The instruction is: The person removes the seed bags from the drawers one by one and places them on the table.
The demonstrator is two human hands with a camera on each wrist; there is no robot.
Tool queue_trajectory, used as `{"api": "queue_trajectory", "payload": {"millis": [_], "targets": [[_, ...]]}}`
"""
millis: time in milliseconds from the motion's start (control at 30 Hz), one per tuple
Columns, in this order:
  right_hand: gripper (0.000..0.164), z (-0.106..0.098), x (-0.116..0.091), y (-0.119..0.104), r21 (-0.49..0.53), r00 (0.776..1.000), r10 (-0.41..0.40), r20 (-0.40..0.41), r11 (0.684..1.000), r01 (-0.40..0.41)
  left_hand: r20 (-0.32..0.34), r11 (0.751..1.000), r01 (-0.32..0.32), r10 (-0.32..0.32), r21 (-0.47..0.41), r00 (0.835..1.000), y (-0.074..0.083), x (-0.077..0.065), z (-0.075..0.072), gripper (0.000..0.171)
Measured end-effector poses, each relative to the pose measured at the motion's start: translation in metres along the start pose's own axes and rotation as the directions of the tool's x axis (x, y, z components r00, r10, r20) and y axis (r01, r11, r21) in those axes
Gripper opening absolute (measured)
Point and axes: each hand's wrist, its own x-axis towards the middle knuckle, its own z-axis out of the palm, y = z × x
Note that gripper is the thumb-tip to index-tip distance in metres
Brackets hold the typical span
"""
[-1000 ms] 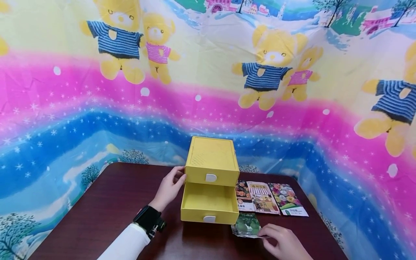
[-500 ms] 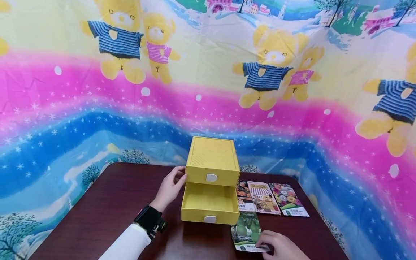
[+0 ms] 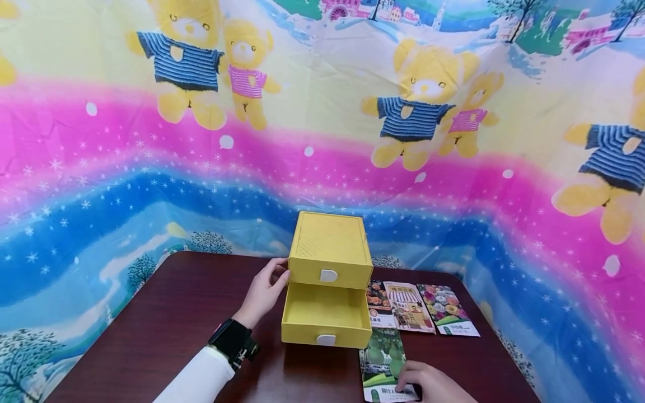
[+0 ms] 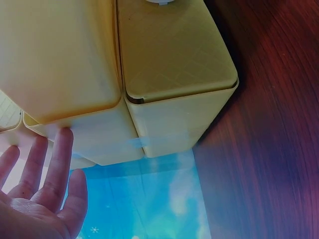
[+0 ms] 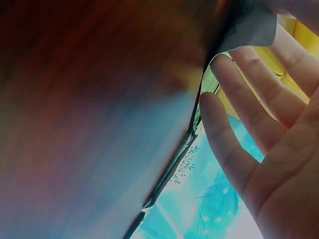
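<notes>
One dark table point(image 3: 191, 313) bears one yellow box point(image 3: 332, 238) with two drawers, the lower drawer point(image 3: 299, 334) pulled out toward 6 o'clock. At the box's 9 o'clock, a left hand point(image 3: 263, 291) — fingers loosely extended, gripping nothing — touches its side. A right hand point(image 3: 428, 383), nearly closed, appears to pinch the 5 o'clock corner of a green packet point(image 3: 378, 364), lying at the box's 5 o'clock. The step looks like laying it flat; next calls for a clean finger release. Four packets altogether — orange-flower packet point(image 3: 380, 305), shopfront packet point(image 3: 409, 308) and mixed-flower packet point(image 3: 449, 310) lie toward 4.
</notes>
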Motion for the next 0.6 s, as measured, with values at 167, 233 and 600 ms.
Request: {"api": "queue_trajectory", "payload": {"millis": [167, 233, 600], "targets": [[0.015, 0.0008, 0.0013, 0.0038, 0.006, 1.000, -0.012, 0.019, 1.000, 0.012, 0.008, 1.000, -0.001, 0.001, -0.003, 1.000, -0.0020, 0.0005, -0.0002, 0.037], [0.014, 0.0004, 0.0016, 0.0040, 0.032, 1.000, -0.005, 0.026, 0.999, 0.004, 0.010, 1.000, -0.004, 0.004, -0.004, 1.000, -0.0022, 0.0007, -0.0002, 0.036], [0.011, -0.0054, 0.0052, -0.0056, 0.146, 0.986, 0.147, 0.078, 0.977, -0.157, 0.006, 1.000, -0.012, 0.012, -0.006, 1.000, -0.0012, 0.0003, -0.0008, 0.036]]}}
